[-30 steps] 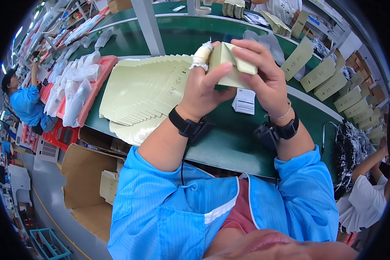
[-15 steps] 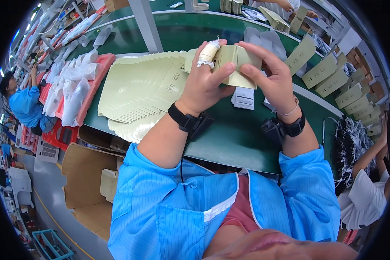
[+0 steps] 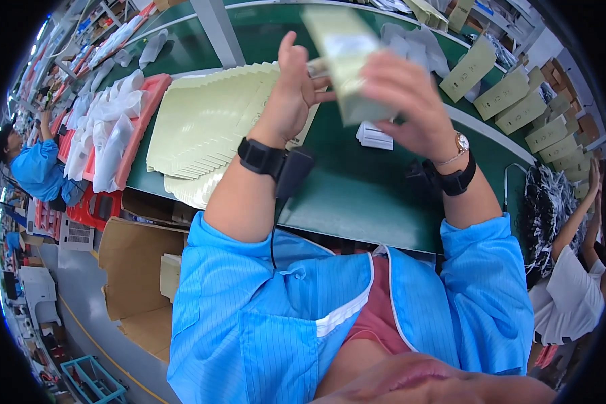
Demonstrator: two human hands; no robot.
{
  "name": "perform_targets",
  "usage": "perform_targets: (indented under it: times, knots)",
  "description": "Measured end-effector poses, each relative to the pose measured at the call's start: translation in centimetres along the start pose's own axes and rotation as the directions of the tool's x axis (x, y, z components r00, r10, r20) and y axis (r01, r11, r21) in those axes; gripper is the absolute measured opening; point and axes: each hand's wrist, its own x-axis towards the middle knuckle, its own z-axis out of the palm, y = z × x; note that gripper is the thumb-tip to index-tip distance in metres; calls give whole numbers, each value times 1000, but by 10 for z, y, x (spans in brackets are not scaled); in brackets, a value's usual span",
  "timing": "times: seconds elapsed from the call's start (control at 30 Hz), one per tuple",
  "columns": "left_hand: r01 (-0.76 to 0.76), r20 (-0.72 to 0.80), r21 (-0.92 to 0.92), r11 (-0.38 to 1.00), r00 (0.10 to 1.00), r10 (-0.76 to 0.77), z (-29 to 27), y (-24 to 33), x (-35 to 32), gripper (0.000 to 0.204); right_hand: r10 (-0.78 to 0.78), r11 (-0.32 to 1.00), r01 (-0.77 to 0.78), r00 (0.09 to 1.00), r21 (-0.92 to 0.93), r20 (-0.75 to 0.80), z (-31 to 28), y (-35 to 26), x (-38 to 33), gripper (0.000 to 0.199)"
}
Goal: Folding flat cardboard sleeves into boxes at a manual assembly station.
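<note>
**Both hands up on a pale green carton above the green counter**

The pale green carton [image 3: 347, 64] is held in the air over the far middle of the counter [image 3: 357, 195], blurred, tilted with its far end up-left. The right hand [image 3: 407, 101] grips it from the right and near side, fingers wrapped over its lower end. The left hand [image 3: 293, 91] is at its left side, thumb raised, fingers reaching onto the carton; contact looks real but the blur hides just how they close. Black wrist bands on both forearms, a small watch on the right wrist.

On the counter to the left lies a fanned stack of flat cartons [image 3: 209, 128], same pale green, spread near-left to far-right. Just beside the right hand, a small white paper bundle [image 3: 374, 135] lies on the green surface. Further left, a red tray [image 3: 124, 145] with white bagged items. At far right, a row of assembled boxes [image 3: 518, 101] stands along the counter edge. Another person in blue [image 3: 37, 168] works at far left; another person's raised arm [image 3: 576, 222] shows at the right. Cardboard boxes [image 3: 141, 269] sit on the floor near-left.
</note>
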Motion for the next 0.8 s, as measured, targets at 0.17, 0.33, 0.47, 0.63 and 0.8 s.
perform_targets:
  times: [0.17,0.33,0.47,0.63,0.8]
  knots:
    - [35,-31,239,970,999,-28,-20,-16,9,97,343,857,-500,373,-124,862,8,0,-28,47]
    - [16,-18,263,965,1000,-12,-21,-19,12,93,282,784,-620,400,31,872,18,23,-59,26]
    - [16,-23,286,958,1000,-10,-21,-18,10,90,252,663,-747,282,47,926,20,39,-70,18]
    - [-31,-1,357,933,999,34,-20,-17,8,88,613,744,-651,755,153,232,1,46,-43,11]
    - [-215,191,630,746,974,120,-3,-22,-2,85,-28,999,15,960,-50,-279,-15,30,4,14]
